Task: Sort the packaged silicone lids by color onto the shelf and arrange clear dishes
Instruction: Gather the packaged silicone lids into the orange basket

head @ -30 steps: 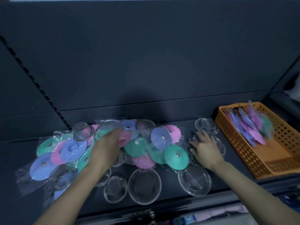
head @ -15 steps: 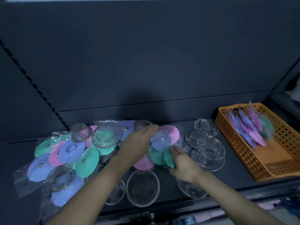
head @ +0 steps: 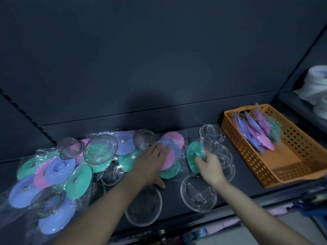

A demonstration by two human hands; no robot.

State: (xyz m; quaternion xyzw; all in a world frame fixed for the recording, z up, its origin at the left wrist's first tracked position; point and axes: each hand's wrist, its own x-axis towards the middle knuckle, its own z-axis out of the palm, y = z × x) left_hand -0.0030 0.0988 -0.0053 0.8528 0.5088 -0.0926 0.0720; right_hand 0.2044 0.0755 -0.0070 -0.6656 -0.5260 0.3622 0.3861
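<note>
Round, flat silicone lids in crinkly clear bags lie in a heap (head: 58,174) on the dark shelf (head: 173,181), overlapping blue, pink and green discs that run from 9 o'clock to the middle. The left hand (head: 152,163) lies flat on the heap's right end. Its fingers are straight and press a pink lid (head: 168,159), clasping nothing. At its 3 o'clock the right hand (head: 209,165) curls its fingers round the edge of a bagged green lid (head: 192,156), tilted up just beside the heap.

Clear round dishes with a fine mesh-like texture surround them. A top dish (head: 100,150) rests on the heap at 10 o'clock of the left hand. A near dish (head: 143,206) sits at 6 o'clock, with a second near dish (head: 198,193) under the right wrist. A dish cluster (head: 210,132) overlaps behind the right hand, partly hidden by it.

At the shelf's 3 o'clock end, an orange perforated plastic basket (head: 251,161) holds leaning, blurred basket lids (head: 256,137) in blue, pink and green.
</note>
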